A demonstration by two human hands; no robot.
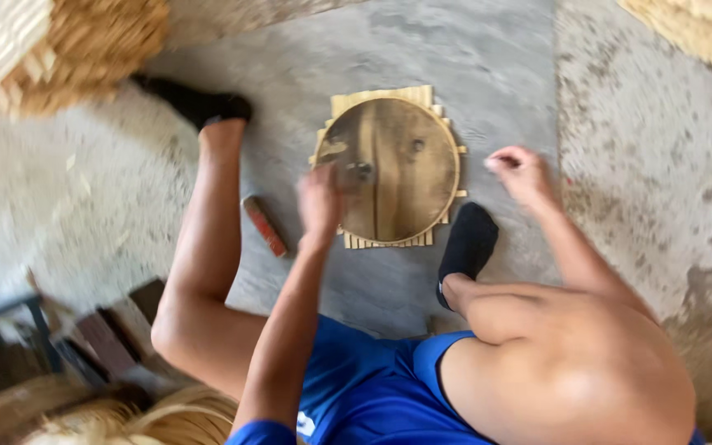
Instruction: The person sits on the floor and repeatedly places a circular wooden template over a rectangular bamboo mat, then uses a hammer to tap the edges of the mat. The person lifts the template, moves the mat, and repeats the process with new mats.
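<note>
Sitting on the floor, a person rests the left hand (320, 200), fingers loosely curled and gripping nothing, on the near-left edge of a round wooden board (393, 169) lying on a mat of bamboo strips (382, 97). The right hand (522, 171) hovers right, fingertips pinched; contents cannot be told. The mat's corners look untrimmed.

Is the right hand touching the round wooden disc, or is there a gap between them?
Apart. In the head view, the right hand is raised beside the round wooden disc, and bare grey floor shows plainly between them.
</note>
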